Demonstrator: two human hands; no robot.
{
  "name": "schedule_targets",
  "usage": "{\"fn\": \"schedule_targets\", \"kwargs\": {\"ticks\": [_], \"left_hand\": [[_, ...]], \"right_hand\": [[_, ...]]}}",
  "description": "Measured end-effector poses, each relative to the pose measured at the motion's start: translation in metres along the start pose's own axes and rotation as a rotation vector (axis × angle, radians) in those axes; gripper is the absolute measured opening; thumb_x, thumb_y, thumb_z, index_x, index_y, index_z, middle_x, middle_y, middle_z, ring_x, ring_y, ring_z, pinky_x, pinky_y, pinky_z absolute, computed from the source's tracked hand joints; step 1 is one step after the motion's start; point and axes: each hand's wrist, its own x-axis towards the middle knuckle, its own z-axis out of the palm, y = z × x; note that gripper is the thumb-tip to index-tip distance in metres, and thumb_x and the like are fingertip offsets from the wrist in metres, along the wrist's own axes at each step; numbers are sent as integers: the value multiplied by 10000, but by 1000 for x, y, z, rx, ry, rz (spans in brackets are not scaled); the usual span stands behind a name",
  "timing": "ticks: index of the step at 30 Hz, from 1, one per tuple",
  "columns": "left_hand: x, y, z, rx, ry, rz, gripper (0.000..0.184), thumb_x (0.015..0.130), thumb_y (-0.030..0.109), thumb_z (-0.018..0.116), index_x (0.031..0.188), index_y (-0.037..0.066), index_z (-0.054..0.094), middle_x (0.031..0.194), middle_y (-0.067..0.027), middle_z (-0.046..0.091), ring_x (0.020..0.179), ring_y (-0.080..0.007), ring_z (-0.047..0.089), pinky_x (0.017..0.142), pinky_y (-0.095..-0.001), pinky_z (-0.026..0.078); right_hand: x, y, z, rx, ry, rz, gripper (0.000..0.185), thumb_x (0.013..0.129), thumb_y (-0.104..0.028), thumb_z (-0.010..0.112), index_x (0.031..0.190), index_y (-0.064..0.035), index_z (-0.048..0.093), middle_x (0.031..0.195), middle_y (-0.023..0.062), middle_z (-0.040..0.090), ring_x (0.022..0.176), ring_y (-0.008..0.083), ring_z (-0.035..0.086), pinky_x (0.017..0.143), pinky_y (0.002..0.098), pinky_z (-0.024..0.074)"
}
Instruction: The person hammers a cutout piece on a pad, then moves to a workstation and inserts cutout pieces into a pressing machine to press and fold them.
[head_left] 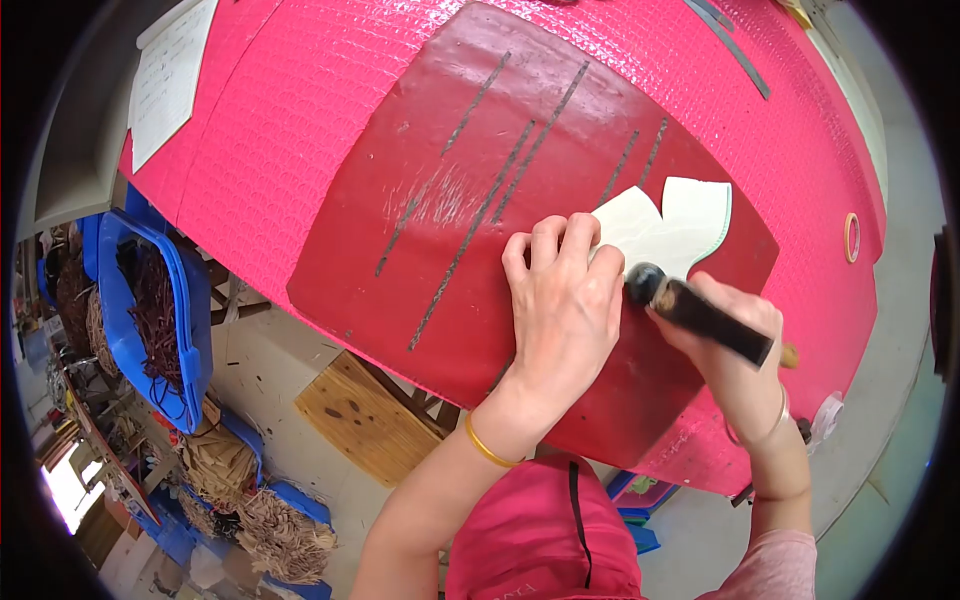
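"Much happening?"
"The right hand [733, 373] is gripping a dark tool [712, 322]; the left hand [565, 295] is resting curled fingers at the white piece [670, 236], right of centre. Whether they're pinching, I can't tell."

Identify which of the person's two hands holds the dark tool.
The right hand: it grips the dark tool, whereas no tool shows in the left hand, which rests at the edge of the pale piece.
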Motion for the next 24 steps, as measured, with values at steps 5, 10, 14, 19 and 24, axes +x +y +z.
{"fn": "schedule_targets", "kwargs": {"ticks": [5,10,14,19,24], "left_hand": [[0,-14,-6,-91,-48,74,144,702,57,749,788,93,639,972,-36,541,1049,-251,495,946,-443,307],[0,-11,-2,-78,3,50,135,694,41,746,769,89,644,966,-36,542,1047,-249,497,948,-439,308],[3,-3,-4,-63,-26,-16,120,686,29,743,743,78,649,960,-37,542,1039,-248,500,947,-435,313],[4,-3,-4,-63,-36,-37,115,680,24,742,726,71,648,952,-41,539,1032,-250,501,943,-436,318],[5,-2,-6,-58,-38,-33,126,680,21,738,739,76,641,956,-37,533,1036,-245,497,943,-434,316]], "right_hand": [[4,8,14,-88,-5,-27,292,739,-221,787,730,-77,533,610,91,581,538,302,600,458,371,440],[4,7,13,-81,0,-28,306,746,-223,781,721,-72,516,598,91,565,528,301,592,454,376,431],[1,5,5,-61,-26,-47,311,755,-218,763,718,-69,492,592,95,536,531,306,578,453,387,410],[4,4,9,-22,-25,-73,299,759,-211,741,730,-64,483,616,110,526,549,323,569,470,402,400],[5,1,0,-10,-45,-37,303,753,-208,753,732,-62,487,625,116,543,566,333,577,482,400,412]]}}
